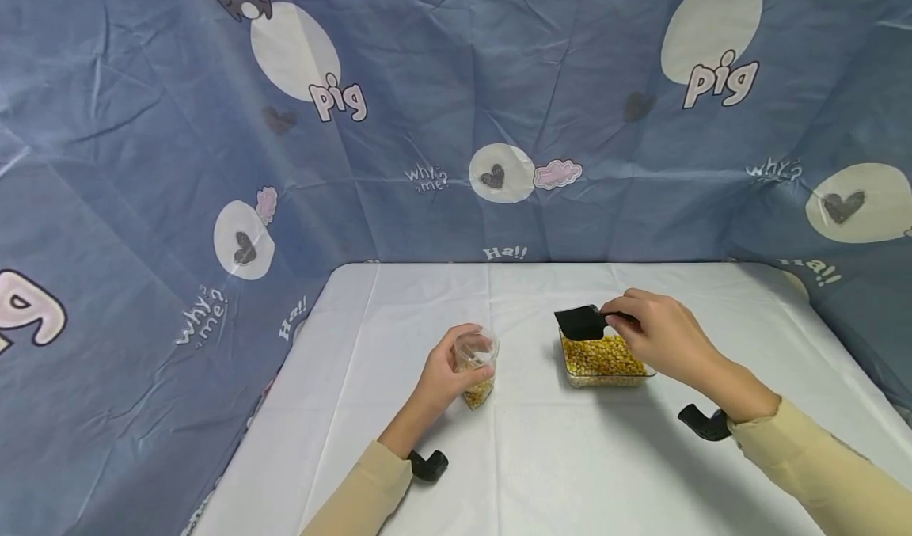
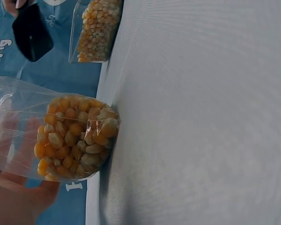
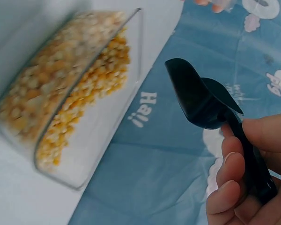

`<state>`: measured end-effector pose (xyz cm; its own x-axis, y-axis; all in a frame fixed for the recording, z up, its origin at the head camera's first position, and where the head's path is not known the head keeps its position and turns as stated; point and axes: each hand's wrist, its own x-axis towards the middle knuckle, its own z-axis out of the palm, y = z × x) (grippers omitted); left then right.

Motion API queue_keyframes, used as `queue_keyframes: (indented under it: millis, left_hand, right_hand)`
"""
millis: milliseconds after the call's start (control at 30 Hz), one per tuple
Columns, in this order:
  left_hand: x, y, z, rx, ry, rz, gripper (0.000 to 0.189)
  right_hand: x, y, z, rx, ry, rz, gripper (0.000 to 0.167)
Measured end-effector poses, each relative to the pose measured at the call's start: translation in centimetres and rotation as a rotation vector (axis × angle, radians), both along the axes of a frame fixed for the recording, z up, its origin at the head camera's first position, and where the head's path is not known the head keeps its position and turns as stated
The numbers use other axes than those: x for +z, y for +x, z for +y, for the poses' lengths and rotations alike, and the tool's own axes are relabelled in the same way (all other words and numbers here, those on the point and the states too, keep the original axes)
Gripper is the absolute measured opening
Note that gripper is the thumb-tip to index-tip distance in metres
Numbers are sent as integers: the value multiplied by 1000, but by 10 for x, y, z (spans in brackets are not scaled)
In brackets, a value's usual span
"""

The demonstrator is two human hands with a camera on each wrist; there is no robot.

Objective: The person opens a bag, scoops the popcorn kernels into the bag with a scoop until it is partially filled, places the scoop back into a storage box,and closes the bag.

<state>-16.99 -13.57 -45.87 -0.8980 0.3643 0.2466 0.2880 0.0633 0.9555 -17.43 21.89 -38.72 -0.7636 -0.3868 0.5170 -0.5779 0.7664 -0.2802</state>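
Observation:
My left hand (image 1: 443,374) holds a clear plastic bag (image 2: 18,98) by its sides, fingers and thumb wrapped round the upper part. Yellow and pale corn kernels (image 2: 75,140) fill its lower end, close over the table, and its mouth gapes upward. In my right hand (image 1: 666,334) is a black scoop (image 1: 582,324), its handle pinched between thumb and fingers. The scoop hangs above a clear rectangular container (image 1: 606,382), and no kernels show in it. Corn kernels (image 1: 598,355) lie in that container, piled unevenly in the right wrist view.
A white cloth (image 1: 556,465) covers the table. Blue printed fabric (image 1: 427,124) hangs behind and at both sides. Black curved mounts (image 1: 430,466) stick out from both wrists, low over the cloth.

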Motion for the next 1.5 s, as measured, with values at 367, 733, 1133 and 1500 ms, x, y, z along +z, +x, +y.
queue_keyframes:
  millis: [367, 733, 1133, 1500]
  left_hand:
    - [2, 2, -2, -13, 15, -1, 62]
    - [0, 3, -3, -14, 15, 0, 63]
    - [0, 1, -5, -22, 15, 3, 64]
    - [-25, -12, -11, -5, -5, 26, 64]
  right_hand:
    - [-11, 1, 19, -57, 52, -44, 10]
    - [-20, 3, 39, -111, 71, -136, 10]
    - [-21, 3, 52, -131, 92, -200, 10]
    - [-27, 3, 52, -146, 79, -275, 13]
